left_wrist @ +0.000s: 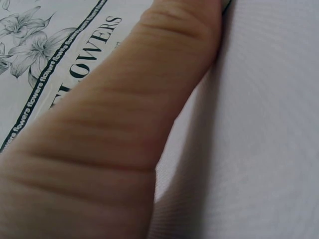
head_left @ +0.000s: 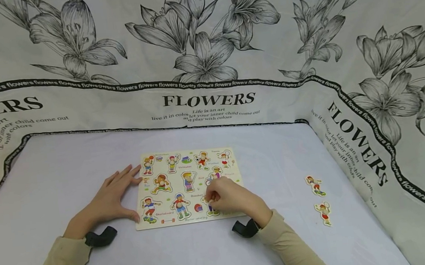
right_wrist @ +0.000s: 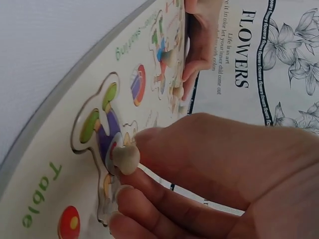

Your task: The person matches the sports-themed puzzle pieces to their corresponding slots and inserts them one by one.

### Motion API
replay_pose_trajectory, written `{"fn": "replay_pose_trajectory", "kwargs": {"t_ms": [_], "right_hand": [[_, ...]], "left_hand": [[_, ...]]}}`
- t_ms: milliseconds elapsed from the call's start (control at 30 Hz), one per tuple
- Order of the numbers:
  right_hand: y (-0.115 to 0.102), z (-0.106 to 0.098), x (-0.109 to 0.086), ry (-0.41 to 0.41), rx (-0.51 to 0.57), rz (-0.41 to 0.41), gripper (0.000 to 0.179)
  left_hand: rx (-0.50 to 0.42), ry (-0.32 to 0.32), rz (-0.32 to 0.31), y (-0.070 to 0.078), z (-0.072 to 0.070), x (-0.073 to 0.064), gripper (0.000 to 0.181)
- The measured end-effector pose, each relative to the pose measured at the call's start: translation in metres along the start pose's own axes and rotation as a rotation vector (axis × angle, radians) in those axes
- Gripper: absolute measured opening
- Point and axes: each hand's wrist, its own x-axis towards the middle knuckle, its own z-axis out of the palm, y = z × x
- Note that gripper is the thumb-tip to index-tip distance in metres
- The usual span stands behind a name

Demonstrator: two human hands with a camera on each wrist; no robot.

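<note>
A pale wooden knob puzzle board (head_left: 178, 188) with sports figures lies on the white cloth. At its left side rests my left hand (head_left: 107, 202), fingers and thumb spread apart along the edge. Over the lower right part of the board is my right hand (head_left: 228, 196). In the right wrist view, its thumb and fingers pinch the round wooden knob (right_wrist: 127, 158) of a puzzle piece (right_wrist: 112, 132) with purple trousers and green shoes. That piece lies in or at its outlined slot; its upper part is partly hidden by the fingers. The left wrist view shows mostly one finger (left_wrist: 119, 119).
To the right of the board lie two loose puzzle pieces, a skateboarder (head_left: 315, 186) and a tennis player (head_left: 323, 214). Several other pieces with knobs sit on the board. A flower-printed cloth wall (head_left: 209, 102) rises behind and at the sides.
</note>
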Motion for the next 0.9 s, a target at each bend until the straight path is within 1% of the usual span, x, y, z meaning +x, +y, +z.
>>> {"fn": "replay_pose_trajectory", "kwargs": {"t_ms": [233, 300, 400, 600, 733, 900], "right_hand": [[-0.004, -0.009, -0.004, 0.011, -0.014, -0.029, 0.006], [-0.004, -0.012, -0.007, 0.014, -0.025, -0.028, 0.003], [-0.002, -0.018, -0.013, 0.02, -0.036, -0.023, 0.003], [0.009, -0.03, -0.026, 0.051, -0.053, 0.002, 0.007], [0.018, -0.038, -0.036, 0.078, -0.056, 0.025, 0.006], [0.03, -0.051, -0.051, 0.104, -0.043, 0.083, 0.005]], "left_hand": [[0.002, -0.001, 0.002, -0.002, 0.001, 0.0, 0.114], [0.003, 0.001, 0.006, -0.002, 0.001, 0.0, 0.114], [0.003, -0.001, 0.006, -0.002, 0.001, 0.0, 0.114], [0.0, -0.007, 0.006, -0.003, 0.001, 0.0, 0.113], [0.0, -0.006, 0.009, -0.004, 0.001, 0.0, 0.111], [-0.003, -0.008, 0.01, -0.004, 0.002, 0.0, 0.112]]}}
